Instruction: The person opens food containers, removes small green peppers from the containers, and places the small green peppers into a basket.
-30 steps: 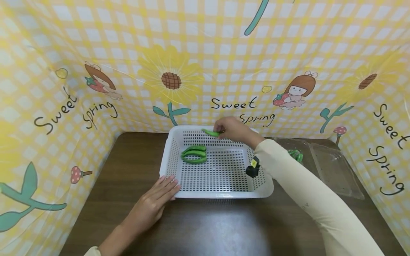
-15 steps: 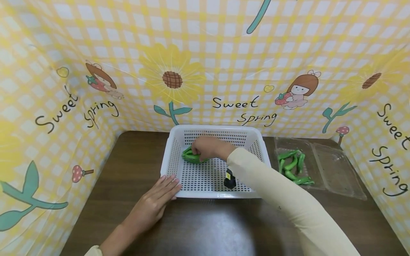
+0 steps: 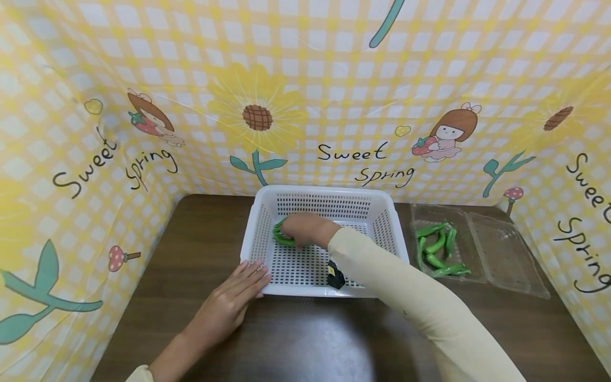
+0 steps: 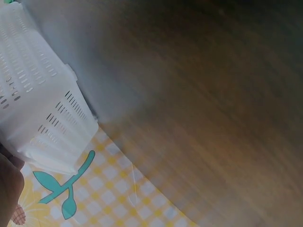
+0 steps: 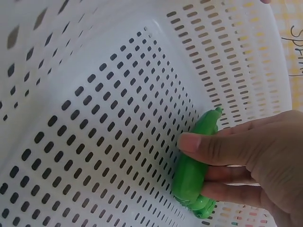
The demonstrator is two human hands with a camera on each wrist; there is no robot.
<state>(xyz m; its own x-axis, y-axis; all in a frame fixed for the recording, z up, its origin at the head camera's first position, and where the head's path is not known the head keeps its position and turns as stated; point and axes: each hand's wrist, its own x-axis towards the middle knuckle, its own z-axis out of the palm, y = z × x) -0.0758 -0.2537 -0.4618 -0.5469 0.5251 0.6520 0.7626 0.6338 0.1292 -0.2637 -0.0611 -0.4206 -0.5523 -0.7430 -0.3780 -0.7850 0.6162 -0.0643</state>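
Note:
In the head view, a white perforated plastic basket (image 3: 329, 189) stands on the table against the patterned cloth. My right hand (image 3: 307, 229) reaches down into its left part, over a few green peppers (image 3: 283, 241). The right wrist view shows the thumb and fingers of that hand (image 5: 251, 161) pinching a green pepper (image 5: 189, 177) low over the basket floor, with other peppers partly hidden beside it. At the basket's front left corner, my left hand (image 3: 234, 297) rests with straight fingers on the rim.
A clear plastic box (image 3: 470, 233) lies to the right of the basket, its lid (image 3: 513, 257) folded out. Several green peppers (image 3: 435, 246) are in it. Yellow checked cloth (image 3: 329, 95) walls in the dark wooden table (image 3: 305, 339) at the back and sides.
My right hand has carried a green pepper from the basket's back rim down to the peppers at the left, bringing the box's peppers into view. My left hand has stayed put.

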